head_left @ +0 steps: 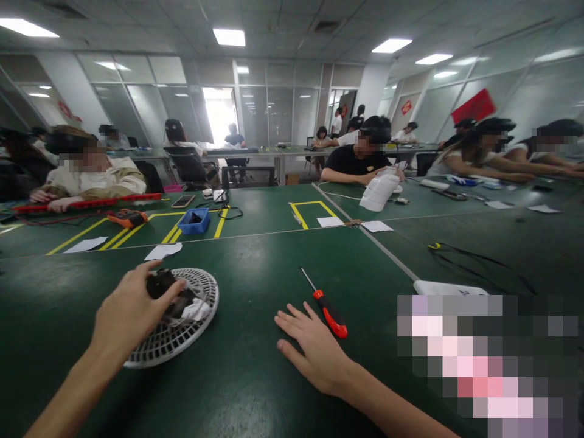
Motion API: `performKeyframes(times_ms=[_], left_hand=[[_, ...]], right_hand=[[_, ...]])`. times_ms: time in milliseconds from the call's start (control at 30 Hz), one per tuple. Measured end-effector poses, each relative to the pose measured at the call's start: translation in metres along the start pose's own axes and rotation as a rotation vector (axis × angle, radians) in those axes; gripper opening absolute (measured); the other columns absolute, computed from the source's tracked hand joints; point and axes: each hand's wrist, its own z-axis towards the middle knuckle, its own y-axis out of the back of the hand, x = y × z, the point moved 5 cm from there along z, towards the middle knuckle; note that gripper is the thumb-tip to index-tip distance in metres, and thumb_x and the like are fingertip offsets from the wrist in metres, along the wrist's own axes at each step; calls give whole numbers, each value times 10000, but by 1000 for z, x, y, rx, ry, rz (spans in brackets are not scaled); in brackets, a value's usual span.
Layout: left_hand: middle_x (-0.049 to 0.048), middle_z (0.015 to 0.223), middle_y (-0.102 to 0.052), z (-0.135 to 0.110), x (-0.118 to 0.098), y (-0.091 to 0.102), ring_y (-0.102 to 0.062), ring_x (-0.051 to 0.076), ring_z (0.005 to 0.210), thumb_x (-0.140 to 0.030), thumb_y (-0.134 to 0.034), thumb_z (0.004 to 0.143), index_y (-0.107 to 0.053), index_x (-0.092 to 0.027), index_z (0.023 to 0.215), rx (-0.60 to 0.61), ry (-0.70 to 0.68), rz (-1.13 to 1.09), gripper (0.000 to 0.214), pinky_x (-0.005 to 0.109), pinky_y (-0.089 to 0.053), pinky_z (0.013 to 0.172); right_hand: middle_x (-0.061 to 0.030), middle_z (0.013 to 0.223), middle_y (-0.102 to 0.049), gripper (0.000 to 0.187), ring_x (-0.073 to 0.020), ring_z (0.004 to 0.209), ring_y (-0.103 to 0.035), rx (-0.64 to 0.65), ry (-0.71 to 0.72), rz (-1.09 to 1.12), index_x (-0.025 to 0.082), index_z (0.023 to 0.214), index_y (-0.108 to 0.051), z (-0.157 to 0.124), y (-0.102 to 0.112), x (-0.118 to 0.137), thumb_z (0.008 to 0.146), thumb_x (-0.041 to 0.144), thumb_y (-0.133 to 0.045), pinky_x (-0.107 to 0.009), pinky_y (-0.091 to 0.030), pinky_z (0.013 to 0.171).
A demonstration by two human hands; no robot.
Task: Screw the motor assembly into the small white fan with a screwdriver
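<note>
— The green table [255, 377] takes up most of the room, and other people work along its far side. What's at our end?
— A white fan grille [207, 285] lies flat on the left. The left hand [130, 310] is over it, fingers and thumb closed around a black part [160, 283] in the middle. A scrap of white rag [197, 310] lies next to that.
— And the right hand [314, 347]?
— Palm down on the table, fingers spread, holding nothing.
— The screwdriver [326, 307]?
— On the table just beside the right hand, on the little-finger side. I can't tell whether they touch. It's well apart from the grille, so the right hand is much the nearer.
— How does it lie?
— The handle is toward the person and to the right. The shaft runs away and to the left, with the tip aimed at the far side.
— What does it look like?
— Small, with a red handle, a black band and a thin bare steel shaft.
</note>
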Motion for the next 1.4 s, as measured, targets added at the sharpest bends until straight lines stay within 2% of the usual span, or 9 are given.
performKeyframes(times_ms=[67,167,300,400,500,633,1000,1200,1400], left_hand=[[110,1272,-639,-6,-46,-12,-667,368,1069,-675,-536,873,-504,-244,1358,105,-58,-34,650,564,-558,883],[150,1296,-630,-20,-101,-22,-659,365,1115,-596,-532,904,-360,-223,1492,70,-192,-170,717,535,-556,921],[140,1486,-489,-48,-138,-36,-526,303,1341,-530,-527,932,-312,-216,1512,-2,-511,-383,693,464,-484,1093],[127,1534,-434,-71,-139,-45,-391,303,1457,-442,-558,939,-334,-250,1497,-102,-637,-392,631,491,-389,1181],[148,1579,-368,-84,-128,-52,-240,368,1525,-416,-598,915,-356,-239,1482,-236,-561,-369,641,608,-244,1228],[177,1592,-349,-84,-117,-69,-339,358,1482,-457,-515,954,-255,-207,1536,-111,-403,-400,685,604,-332,1184],[157,1454,-493,-92,-120,-88,-473,321,1351,-495,-527,932,-249,-202,1536,-21,-377,-620,726,565,-368,1163],[150,1408,-521,-92,-120,-86,-513,303,1309,-496,-558,914,-226,-211,1544,11,-423,-697,767,529,-422,1121],[158,1447,-493,-94,-119,-87,-490,303,1348,-498,-520,934,-218,-210,1551,31,-459,-742,744,523,-414,1134]], right_hand=[[-110,1439,-623,396,-290,1415,-490,-51,30,4,162,1376,-630,-2,1,1,1009,268,-524,-564,-269,1227],[-84,1236,-760,294,-249,1253,-647,-122,114,8,173,1195,-733,-7,-1,4,982,205,-533,-448,-404,1164],[-62,1035,-808,235,-207,1080,-726,-122,256,-48,199,1043,-747,-14,-10,16,960,168,-529,-337,-498,1036],[-62,990,-802,222,-198,1026,-732,-113,325,-72,205,1008,-735,-18,-16,24,951,164,-524,-308,-517,968],[-64,974,-795,218,-199,1000,-729,-120,347,-68,205,1009,-728,-18,-19,27,943,166,-524,-306,-519,937],[-64,980,-792,227,-203,988,-723,-114,335,-72,207,1023,-729,-16,-21,25,932,167,-525,-318,-517,921],[-58,991,-789,254,-197,972,-710,-103,306,-87,196,1056,-722,-13,-26,24,903,136,-529,-314,-499,931],[-33,938,-779,214,-174,933,-708,-166,292,-37,210,982,-717,-14,-20,26,887,121,-547,-407,-296,1160],[-30,921,-773,213,-167,932,-702,-187,287,13,211,960,-713,-15,-18,30,877,118,-540,-384,-285,1153]])
